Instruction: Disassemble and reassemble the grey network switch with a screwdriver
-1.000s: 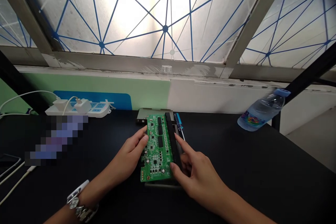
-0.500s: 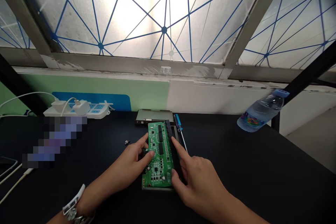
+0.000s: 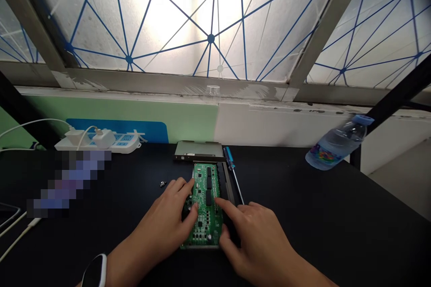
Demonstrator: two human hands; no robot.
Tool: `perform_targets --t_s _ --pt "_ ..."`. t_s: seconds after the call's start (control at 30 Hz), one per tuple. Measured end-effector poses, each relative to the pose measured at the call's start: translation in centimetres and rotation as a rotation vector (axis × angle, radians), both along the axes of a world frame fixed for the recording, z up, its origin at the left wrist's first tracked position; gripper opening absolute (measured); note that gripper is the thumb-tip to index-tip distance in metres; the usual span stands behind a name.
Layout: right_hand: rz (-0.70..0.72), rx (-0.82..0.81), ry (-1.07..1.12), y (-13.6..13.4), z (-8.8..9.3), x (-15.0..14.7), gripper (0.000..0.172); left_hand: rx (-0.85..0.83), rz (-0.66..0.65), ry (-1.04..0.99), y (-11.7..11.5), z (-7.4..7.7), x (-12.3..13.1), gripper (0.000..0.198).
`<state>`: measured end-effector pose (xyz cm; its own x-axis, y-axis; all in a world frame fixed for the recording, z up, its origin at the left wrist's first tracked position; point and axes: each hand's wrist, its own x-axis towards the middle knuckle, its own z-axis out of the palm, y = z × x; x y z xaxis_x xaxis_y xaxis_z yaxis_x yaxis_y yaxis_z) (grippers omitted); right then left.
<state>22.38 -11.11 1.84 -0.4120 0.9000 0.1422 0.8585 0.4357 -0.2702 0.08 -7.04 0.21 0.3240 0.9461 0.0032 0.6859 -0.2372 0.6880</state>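
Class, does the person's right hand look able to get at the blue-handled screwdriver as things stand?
Probably yes: the right hand sits close to the screwdriver, with nothing between them, though its fingers are on the green circuit board.

Left hand (image 3: 164, 220), right hand (image 3: 260, 241), both palms down

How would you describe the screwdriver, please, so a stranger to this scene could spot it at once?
Under the frosted window, find the green circuit board on the black table. Just right of its far end lies a screwdriver; its blue handle and thin steel shaft set it apart from the flat silver metal casing beside it.
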Motion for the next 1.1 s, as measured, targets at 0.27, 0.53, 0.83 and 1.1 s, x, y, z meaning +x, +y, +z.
perform_targets --t_s 0.27,0.53,0.83,1.1 --pt "-0.06 -0.022 0.0 0.4 0.4 0.2 0.04 0.016 -0.038 0.104 -0.2 1.4 0.4 0.054" --pt "-0.082 0.027 0.007 0.9 0.4 0.6 0.04 0.017 -0.052 0.083 0.0 1.3 -0.1 0.052" --pt "-0.059 0.015 0.002 1.3 0.1 0.8 0.038 -0.024 -0.044 0.09 0.0 1.4 0.1 0.058" --pt "-0.044 0.044 -0.035 1.3 0.2 0.8 0.038 -0.047 -0.027 -0.009 0.0 1.1 0.2 0.063"
